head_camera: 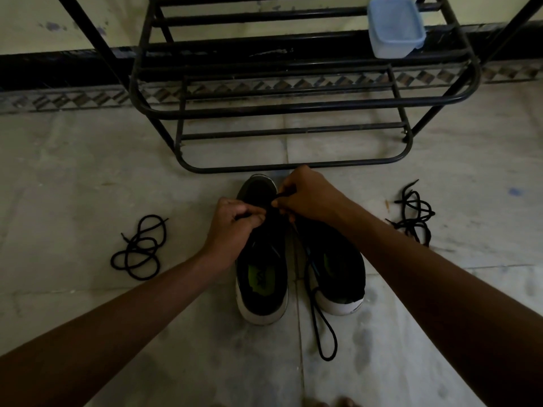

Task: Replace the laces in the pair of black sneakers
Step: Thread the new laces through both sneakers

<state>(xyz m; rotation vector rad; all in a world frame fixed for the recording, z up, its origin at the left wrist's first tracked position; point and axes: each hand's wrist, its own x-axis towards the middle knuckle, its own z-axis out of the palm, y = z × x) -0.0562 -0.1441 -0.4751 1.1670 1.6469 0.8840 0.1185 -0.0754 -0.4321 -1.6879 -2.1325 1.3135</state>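
Note:
Two black sneakers with white soles stand side by side on the floor, toes pointing away from me: the left sneaker (261,259) and the right sneaker (335,271). Both hands work at the front eyelets of the left sneaker. My left hand (235,224) pinches a black lace at the shoe's left side. My right hand (305,195) pinches the same lace just above the toe area. A long loop of that lace (323,324) trails between the shoes and over the floor toward me.
A loose black lace (138,251) lies coiled on the floor to the left, another loose lace (414,212) to the right. A black metal shoe rack (293,107) stands just beyond the shoes, with a pale blue plastic box (395,27) on it.

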